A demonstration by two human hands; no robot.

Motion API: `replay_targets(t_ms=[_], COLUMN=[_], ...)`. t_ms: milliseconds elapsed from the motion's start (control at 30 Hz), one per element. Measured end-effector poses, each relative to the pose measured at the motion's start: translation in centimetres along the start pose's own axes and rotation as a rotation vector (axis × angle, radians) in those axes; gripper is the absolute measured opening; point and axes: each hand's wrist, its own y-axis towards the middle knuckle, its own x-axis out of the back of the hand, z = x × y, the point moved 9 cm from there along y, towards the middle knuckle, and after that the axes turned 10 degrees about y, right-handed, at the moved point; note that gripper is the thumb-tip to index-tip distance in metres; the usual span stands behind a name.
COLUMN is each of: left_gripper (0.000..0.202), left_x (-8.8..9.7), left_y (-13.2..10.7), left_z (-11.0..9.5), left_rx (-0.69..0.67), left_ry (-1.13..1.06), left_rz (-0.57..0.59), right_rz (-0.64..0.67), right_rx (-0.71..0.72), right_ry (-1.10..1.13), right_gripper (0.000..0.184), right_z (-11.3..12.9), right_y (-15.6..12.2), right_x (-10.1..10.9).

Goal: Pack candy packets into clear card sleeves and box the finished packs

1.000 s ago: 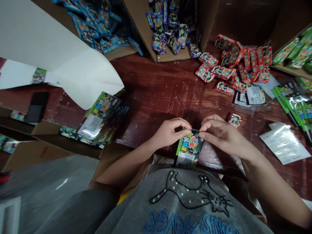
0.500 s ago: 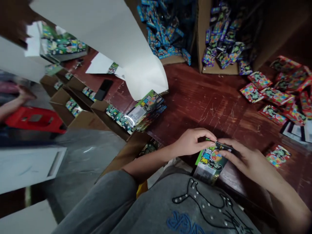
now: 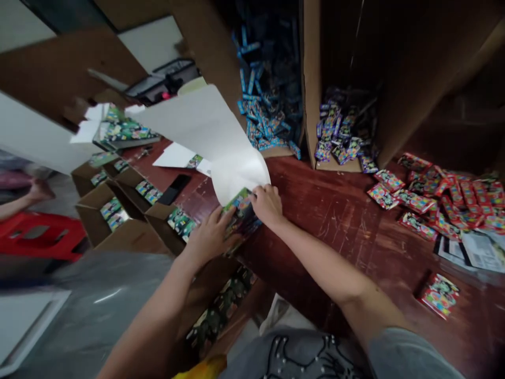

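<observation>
Both my hands reach to the left edge of the dark red wooden table (image 3: 347, 210). My left hand (image 3: 211, 236) and my right hand (image 3: 267, 203) grip the two sides of a stack of green printed packets (image 3: 241, 210) lying under the tip of a large white paper sheet (image 3: 213, 131). The fingers of both hands curl around the stack's edges. The packet I held near my chest is not in view.
Open cardboard boxes at the back hold blue packets (image 3: 264, 116) and purple packets (image 3: 343, 142). Red packets (image 3: 434, 200) lie scattered at right, one (image 3: 438, 295) apart near the front. Brown boxes with green packets (image 3: 118, 205) stand at left. Another person's arm (image 3: 19, 202) shows far left.
My hands left the spot by my chest and moved up and left to the stack of green packets; the view turned left with them.
</observation>
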Motion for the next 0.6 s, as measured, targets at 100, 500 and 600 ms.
replay_targets(t_ms=[100, 500, 600], left_gripper=[0.095, 0.091, 0.092], left_x=[-0.9, -1.7, -1.7], left_y=[1.0, 37.2, 41.3], left_z=[0.8, -5.9, -6.7], left_rx=[0.005, 0.066, -0.195], left_ry=[-0.014, 0.028, -0.004], left_rz=[-0.058, -0.177, -0.19], right_rz=[-0.052, -0.225, -0.301], right_rx=[0.063, 0.353, 0.366], right_ry=[-0.094, -0.299, -0.325], right_gripper=[0.04, 0.052, 0.056], right_z=[-2.5, -9.7, -11.2], right_y=[-1.0, -5.7, -8.8], right_x=[2.2, 16.7, 21.1])
